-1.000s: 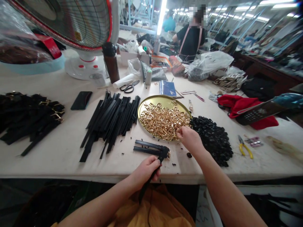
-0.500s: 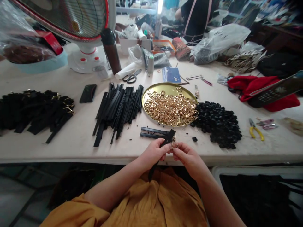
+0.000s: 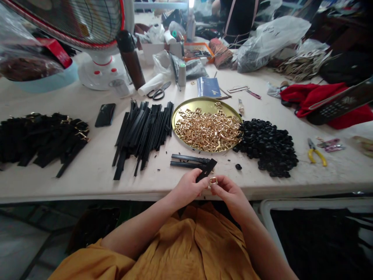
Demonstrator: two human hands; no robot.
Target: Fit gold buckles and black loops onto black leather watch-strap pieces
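Note:
At the table's near edge my left hand (image 3: 189,187) pinches a black strap (image 3: 206,170), whose free end sticks up toward the tray. My right hand (image 3: 230,190) is closed on a small gold buckle (image 3: 213,180), held right against the strap's end. Two more black straps (image 3: 188,161) lie flat just beyond my hands. A round gold tray (image 3: 204,104) heaped with gold buckles (image 3: 209,131) sits behind them. To the tray's right is a pile of black loops (image 3: 268,147).
A bundle of black straps (image 3: 144,134) lies left of the tray, and a heap of finished straps (image 3: 40,136) at far left. A phone (image 3: 105,114), scissors (image 3: 159,92), fan base (image 3: 99,74), bottle (image 3: 131,62), yellow pliers (image 3: 317,154) and red cloth (image 3: 317,97) crowd the table. Another person stands at the far end.
My right hand left the tray with a gold buckle and came back to meet the left hand at the strap's end. The view tilted downward.

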